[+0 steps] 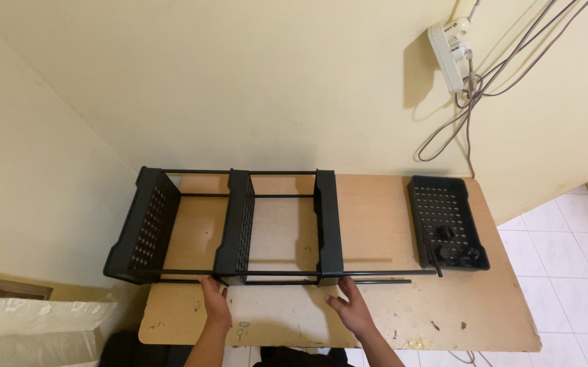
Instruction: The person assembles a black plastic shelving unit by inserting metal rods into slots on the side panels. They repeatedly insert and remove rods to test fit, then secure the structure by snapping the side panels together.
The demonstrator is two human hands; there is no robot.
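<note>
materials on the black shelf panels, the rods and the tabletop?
Shelf panels: look like moulded matte black plastic, going by the regular grid of holes and thick rounded edges. Rods: thin, straight, black, probably coated metal; cannot be sure. Tabletop: pale brown board, likely plywood or laminate over wood, with a chipped, worn front edge. The left hand and right hand rest by the lower rods.

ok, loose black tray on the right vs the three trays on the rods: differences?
The loose tray lies flat on the table, apart from both hands; the mounted trays stand on edge, threaded on rods. The loose tray holds small black parts; the mounted trays hold nothing. All are black and perforated.
</note>
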